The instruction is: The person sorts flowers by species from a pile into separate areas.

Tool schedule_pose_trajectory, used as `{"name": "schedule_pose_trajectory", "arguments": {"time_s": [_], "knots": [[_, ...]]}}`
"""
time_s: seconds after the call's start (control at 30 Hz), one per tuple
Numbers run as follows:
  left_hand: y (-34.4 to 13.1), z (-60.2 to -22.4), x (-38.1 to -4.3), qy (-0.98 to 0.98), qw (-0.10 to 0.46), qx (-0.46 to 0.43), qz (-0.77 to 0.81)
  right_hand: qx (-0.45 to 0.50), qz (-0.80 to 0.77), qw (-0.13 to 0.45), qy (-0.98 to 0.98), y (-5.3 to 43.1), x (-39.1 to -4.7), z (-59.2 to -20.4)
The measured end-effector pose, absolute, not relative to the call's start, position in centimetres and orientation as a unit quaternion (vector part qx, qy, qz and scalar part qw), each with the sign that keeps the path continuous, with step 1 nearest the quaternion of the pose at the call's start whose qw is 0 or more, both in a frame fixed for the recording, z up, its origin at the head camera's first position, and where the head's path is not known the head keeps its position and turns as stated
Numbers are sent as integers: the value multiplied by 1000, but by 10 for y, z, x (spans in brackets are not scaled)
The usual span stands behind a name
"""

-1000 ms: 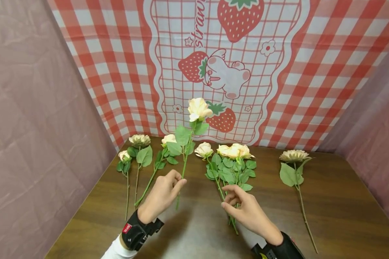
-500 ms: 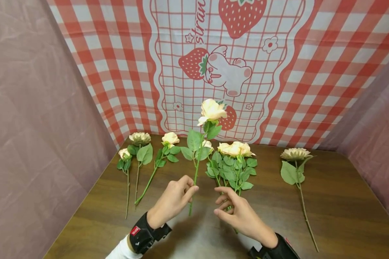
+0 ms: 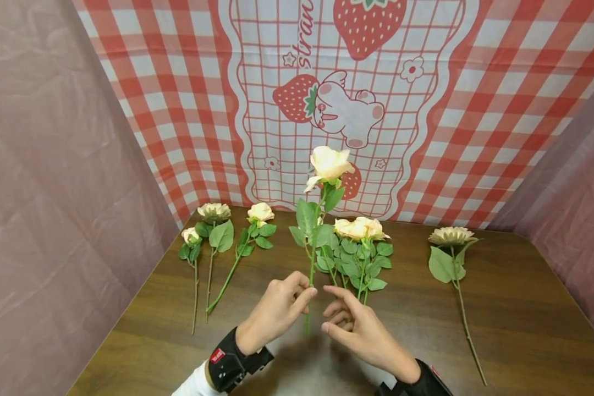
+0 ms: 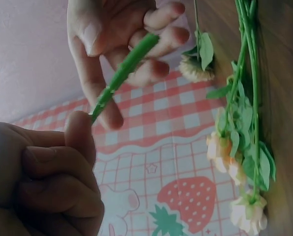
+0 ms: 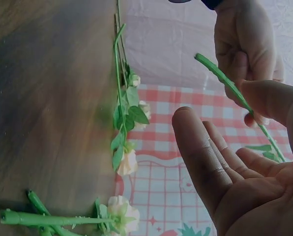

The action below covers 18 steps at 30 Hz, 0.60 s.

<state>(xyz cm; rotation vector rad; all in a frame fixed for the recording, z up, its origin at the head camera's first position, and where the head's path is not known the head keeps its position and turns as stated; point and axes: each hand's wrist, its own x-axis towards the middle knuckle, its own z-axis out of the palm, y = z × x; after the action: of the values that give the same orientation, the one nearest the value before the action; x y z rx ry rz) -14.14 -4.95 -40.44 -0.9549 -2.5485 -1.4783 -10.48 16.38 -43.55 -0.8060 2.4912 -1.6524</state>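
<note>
My left hand pinches the green stem of a cream rose between thumb and fingers. The rose stands nearly upright above the table, bloom at the top, with leaves below it. In the left wrist view the bare lower end of the stem sticks out past the pinching fingers. My right hand is just right of the stem, fingers loosely bent and holding nothing. From the right wrist view, its spread fingers and thumb face the stem and the left hand.
Behind my right hand several cream roses lie in a bunch on the brown table. To the left lie a rose, a rosebud and a daisy-like flower; a similar flower lies far right. A checked cloth hangs behind.
My left hand has carried the rose to the right, in front of the bunch's left edge. The right hand has shifted slightly left, so the two hands are now close together.
</note>
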Motion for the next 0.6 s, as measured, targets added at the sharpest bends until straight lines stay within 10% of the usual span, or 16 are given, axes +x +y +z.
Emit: {"name": "schedule_pose_trajectory", "arguments": {"time_s": [0.6], "knots": [[-30,-420,-136,-798,19,-358,-485,-260,-607,33,750,165,-104,-439]]}}
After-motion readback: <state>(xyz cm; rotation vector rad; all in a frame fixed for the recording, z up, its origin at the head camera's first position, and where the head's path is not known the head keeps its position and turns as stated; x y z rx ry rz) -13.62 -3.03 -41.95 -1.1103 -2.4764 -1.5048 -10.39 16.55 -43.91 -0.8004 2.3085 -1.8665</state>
